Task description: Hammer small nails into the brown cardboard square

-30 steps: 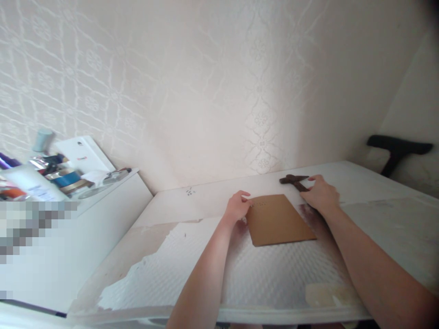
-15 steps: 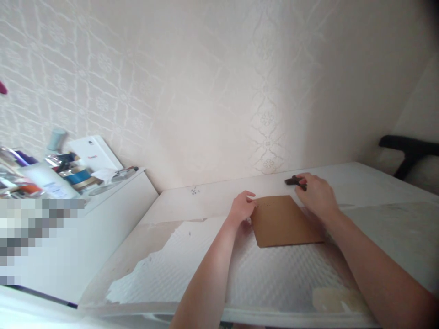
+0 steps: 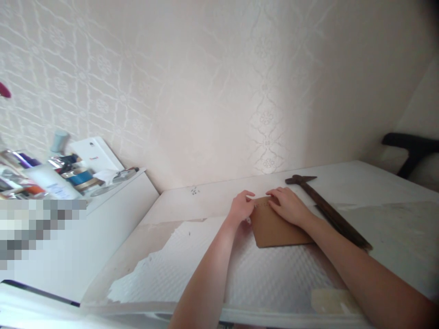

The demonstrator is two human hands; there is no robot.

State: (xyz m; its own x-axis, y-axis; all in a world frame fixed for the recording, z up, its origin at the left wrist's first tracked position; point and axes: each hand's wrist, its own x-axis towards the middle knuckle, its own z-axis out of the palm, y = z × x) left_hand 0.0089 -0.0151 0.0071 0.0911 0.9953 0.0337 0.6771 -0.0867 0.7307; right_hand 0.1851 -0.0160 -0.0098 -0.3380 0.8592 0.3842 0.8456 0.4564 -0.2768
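Note:
A flat brown board [image 3: 274, 228], perhaps cardboard or fibreboard, lies on the table with small dark specks along its far edge. My left hand [image 3: 243, 205] grips its far left corner, fingers near the specks. Over the far right part of the board is my right hand [image 3: 290, 205], its thumb and fingers apart and nothing seen between them. Right of that hand a hammer [image 3: 329, 208] with a dark wooden handle lies on the table, its head toward the wall. My right forearm covers the board's right side.
Several tiny dark pieces [image 3: 195, 191] lie at the back left of the table [image 3: 181, 201], whose covering is torn. On the left, a white cabinet [image 3: 116, 228] bears bottles, tape and a white box [image 3: 96, 155]. A black armrest [image 3: 411, 142] stands at far right.
My right hand has let go of the hammer, now lying on the table, and moved left to the board's far edge. My left hand stays at the board's corner.

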